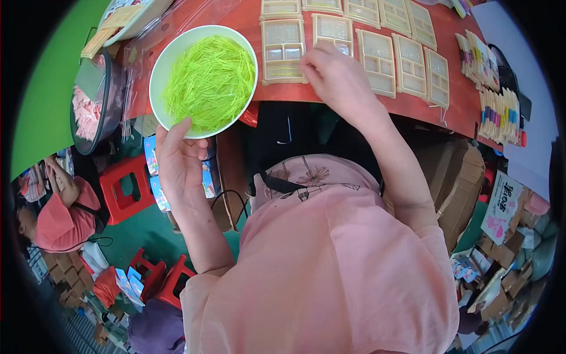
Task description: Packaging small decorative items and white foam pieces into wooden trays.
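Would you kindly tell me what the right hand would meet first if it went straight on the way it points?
The right hand would probably meet the leftmost beige compartment tray in the near row, beside its fingertips; its height above the tray is unclear.

At eleven o'clock, the white bowl (158, 88) hides part of my left hand (180, 162). At one, my right hand (342, 82) covers some of a beige tray (332, 26); whether my blurred fingertips (311, 69) pinch anything, I cannot tell. The upper edge crops the back-row trays (281, 8) at twelve.
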